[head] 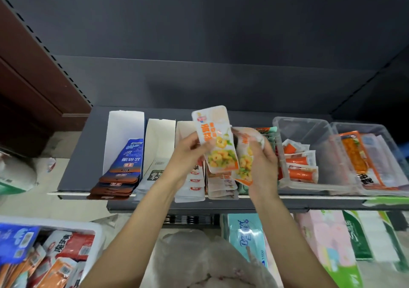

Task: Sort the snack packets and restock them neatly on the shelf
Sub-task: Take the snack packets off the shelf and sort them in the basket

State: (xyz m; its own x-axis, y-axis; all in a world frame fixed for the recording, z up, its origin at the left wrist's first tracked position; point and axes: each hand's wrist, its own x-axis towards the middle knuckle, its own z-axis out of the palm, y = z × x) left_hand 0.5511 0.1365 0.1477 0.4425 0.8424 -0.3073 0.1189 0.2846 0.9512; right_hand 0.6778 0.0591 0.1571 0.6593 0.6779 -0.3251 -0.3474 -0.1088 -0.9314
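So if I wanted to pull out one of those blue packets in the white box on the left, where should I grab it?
Pinch the brown bottom end of the top blue packet, coming from the front of the shelf. The packets lie overlapped like tiles, their ends sticking out past the open front of the white box, while its side walls block the other ways in. It would probably slide straight out toward you.

Dim upper shelf, bright packets below; edges bend and blur.

We are reading "1800" on the teal tissue pack below the shelf; its script brand name and the Chinese print on the snack packets are proving too blurred to read.
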